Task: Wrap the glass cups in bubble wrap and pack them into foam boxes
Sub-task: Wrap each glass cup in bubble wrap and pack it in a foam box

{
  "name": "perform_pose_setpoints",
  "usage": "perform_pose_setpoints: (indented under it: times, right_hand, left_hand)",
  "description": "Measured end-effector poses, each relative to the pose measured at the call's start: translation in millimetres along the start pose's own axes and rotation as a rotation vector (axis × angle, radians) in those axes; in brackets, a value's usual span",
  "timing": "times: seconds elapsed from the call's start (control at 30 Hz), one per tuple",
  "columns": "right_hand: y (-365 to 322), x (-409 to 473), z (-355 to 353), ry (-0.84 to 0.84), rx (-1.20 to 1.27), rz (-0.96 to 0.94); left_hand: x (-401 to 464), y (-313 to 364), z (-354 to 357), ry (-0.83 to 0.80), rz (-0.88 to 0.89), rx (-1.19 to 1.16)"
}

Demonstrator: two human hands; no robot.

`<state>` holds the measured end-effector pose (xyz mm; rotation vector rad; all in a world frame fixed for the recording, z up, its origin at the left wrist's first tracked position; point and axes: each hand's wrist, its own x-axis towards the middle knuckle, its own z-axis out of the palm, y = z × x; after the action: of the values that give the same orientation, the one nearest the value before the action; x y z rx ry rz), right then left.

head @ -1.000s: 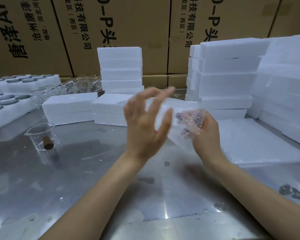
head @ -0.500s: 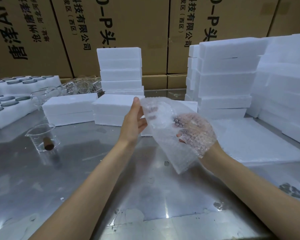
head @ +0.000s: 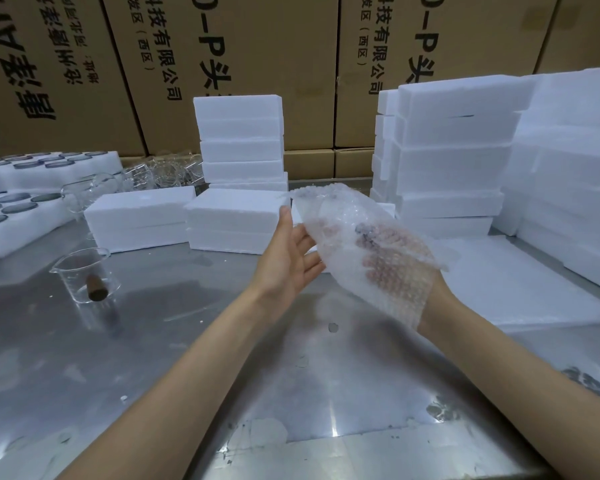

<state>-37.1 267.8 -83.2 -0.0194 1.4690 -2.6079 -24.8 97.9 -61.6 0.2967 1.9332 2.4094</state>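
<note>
Above the worktop [head: 187, 358] | right hand [head: 395, 268] holds bubble wrap [head: 357, 237] draped over it | left hand [head: 288, 254] wide, fingers straight, touching its edge | wrap light, limp, slippery: pinch edges.

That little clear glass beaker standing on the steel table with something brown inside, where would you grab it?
Grip the small clear glass beaker round its side wall, below the flared rim, coming from the right, where bare steel table leaves room. It stands upright with its spout pointing left, so a side grip avoids the spout and probably keeps the brown piece inside.
</note>
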Motion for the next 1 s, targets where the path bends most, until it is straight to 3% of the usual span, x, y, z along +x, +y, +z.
perform_pose_setpoints:
  times: [0.23,0.4,0.53,0.67,0.8,0.87,0.93,1.0]
  right_hand:
    - [-11,-2,5,-0.093,-0.018,-0.023]
    - [-14,-1,5,0.055,-0.309,-0.063]
    - [-12,-5,6,0.063,-0.330,-0.029]
    - [-15,-11,11,0.048,-0.372,-0.024]
    - [-20,-17,17,-0.058,-0.184,-0.003]
    - [-27,-19,17,-0.073,-0.305,-0.097]
    - [-35,-19,17,-0.074,-0.608,-0.270]
    - [-40,-22,17,-0.063,-0.725,-0.493]
  left_hand:
    - [-4,9,-4,-0.084,0.023,0.092]
    - [-4,7,-9,-0.151,0.041,0.150]
    - [0,3,-13,-0.157,0.054,0.145]
    - [3,-3,-13,-0.054,0.044,0.140]
    - [6,-7,-8,0.123,-0.041,0.070]
    - [6,-6,-9,0.169,-0.085,0.002]
    - [5,-1,-10,0.216,-0.101,-0.088]
    - [4,5,-13,0.302,-0.123,-0.189]
